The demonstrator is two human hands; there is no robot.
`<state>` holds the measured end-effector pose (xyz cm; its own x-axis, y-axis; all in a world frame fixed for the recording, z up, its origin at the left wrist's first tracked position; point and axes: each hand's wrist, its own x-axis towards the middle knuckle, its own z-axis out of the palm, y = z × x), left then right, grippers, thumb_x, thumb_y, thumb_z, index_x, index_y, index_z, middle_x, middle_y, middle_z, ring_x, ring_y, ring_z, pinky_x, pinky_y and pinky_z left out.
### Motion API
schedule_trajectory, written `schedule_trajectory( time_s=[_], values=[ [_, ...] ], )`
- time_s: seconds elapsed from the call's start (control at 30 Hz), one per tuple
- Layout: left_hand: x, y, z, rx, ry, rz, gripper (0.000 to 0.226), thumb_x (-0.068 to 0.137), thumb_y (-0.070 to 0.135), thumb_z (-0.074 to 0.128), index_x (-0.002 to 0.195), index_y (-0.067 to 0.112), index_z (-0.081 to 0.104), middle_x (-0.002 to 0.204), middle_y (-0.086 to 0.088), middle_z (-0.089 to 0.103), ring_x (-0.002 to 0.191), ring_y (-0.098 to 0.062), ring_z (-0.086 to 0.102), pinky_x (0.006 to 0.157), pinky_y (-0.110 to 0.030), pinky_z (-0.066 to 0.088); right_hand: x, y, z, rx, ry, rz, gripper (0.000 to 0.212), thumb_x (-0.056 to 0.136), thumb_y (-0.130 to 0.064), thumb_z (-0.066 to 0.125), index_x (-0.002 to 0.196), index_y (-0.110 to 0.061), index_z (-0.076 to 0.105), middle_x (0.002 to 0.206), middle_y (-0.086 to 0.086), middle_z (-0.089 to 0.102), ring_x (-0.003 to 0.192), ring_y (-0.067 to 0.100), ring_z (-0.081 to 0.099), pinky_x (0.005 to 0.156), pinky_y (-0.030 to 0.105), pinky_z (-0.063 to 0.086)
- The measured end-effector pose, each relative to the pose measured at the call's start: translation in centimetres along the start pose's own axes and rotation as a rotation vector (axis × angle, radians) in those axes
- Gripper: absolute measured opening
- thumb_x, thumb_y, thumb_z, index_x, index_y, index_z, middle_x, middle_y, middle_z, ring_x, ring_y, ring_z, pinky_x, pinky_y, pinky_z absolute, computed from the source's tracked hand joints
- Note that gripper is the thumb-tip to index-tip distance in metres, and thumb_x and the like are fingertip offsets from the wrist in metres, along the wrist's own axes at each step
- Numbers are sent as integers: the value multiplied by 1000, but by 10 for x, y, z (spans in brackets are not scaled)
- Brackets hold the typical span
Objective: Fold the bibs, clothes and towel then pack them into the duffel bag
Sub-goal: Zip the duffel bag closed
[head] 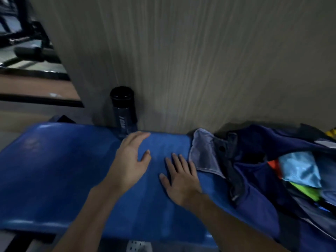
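Over glossy blue bench (pixel 54 170), outspread left hand (pixel 130 160), right hand (pixel 181 180)

Gym, most likely.
Glossy blue padded bench (pixel 54 170) against a grey wood-grain wall panel (pixel 200 60); black metal exercise machine (pixel 31 51) with padded roller top left; tall black cylindrical drinks bottle (pixel 123 110) upright behind the bench; open navy fabric duffel bag (pixel 254 206) on its right end.

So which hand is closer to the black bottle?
Left. The left hand is just in front of the black bottle, fingertips almost at its base. The right hand lies on the blue bench farther right, beside the duffel bag.
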<state>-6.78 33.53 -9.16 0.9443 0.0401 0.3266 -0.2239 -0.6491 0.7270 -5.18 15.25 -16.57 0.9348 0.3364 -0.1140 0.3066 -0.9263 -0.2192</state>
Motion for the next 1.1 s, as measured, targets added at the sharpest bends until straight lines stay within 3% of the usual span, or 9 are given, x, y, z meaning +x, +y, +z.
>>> schedule_trajectory(
  time_s=[0.13,0.33,0.5,0.6,0.7,0.8,0.87,1.0,1.1],
  values=[
    [18,-4,-7,22,209,-22,94,91,15,67,157,33,3,160,3,13,147,-18,22,119,-43,27,3,0,9,-80,45,7,84,81,-66,-17,156,-32,0,164,-4,-10,150,18,-13,120,48,-5],
    [72,3,-20,259,315,-84,101,88,18,69,157,32,-3,162,-10,7,147,-31,16,116,-58,22,4,0,8,-98,23,19,66,96,-62,0,155,-33,-4,163,-5,-15,149,18,-17,119,48,-8],
    [96,-3,-32,402,315,-33,71,85,17,73,145,11,36,145,-18,25,128,-36,34,106,-52,39,3,0,7,-78,12,12,78,84,-65,-15,155,-34,-6,163,-5,-17,148,17,-19,119,49,-9],
    [97,2,-36,265,225,-43,55,88,16,72,134,13,40,151,-13,24,123,-24,43,95,-37,43,3,0,6,-69,10,8,83,79,-65,-17,155,-32,-5,163,-4,-16,148,18,-18,118,49,-10],
    [95,7,-36,170,160,-49,61,85,17,77,132,20,39,138,-8,42,118,-22,49,86,-33,41,4,0,6,-69,-12,4,84,78,-65,-17,155,-32,-5,163,-4,-16,149,18,-18,119,48,-10],
    [92,14,-34,99,174,-80,83,71,21,88,139,18,41,132,-1,42,120,-14,45,94,-29,39,6,1,2,-46,-69,-1,81,82,-67,-13,155,-32,-5,163,-4,-18,148,18,-20,119,47,-12],
    [89,18,-33,110,185,-104,74,68,22,90,131,13,52,123,1,41,112,-13,48,93,-26,40,7,5,-8,-8,-141,-17,68,96,-64,4,155,-31,-1,163,-4,-17,148,17,-19,119,44,-13],
    [75,32,-27,49,158,-118,67,67,24,91,114,19,44,117,5,49,104,-11,52,86,-29,48,-5,22,-40,153,-56,-89,53,103,-42,36,149,-16,36,159,4,24,147,18,18,121,34,8],
    [66,63,-20,-136,262,-159,67,69,26,90,114,23,40,107,8,54,100,-10,56,74,-19,45,-20,40,-70,165,133,-74,43,97,-36,41,128,-13,59,132,7,56,123,25,50,108,37,35]
  ],
)
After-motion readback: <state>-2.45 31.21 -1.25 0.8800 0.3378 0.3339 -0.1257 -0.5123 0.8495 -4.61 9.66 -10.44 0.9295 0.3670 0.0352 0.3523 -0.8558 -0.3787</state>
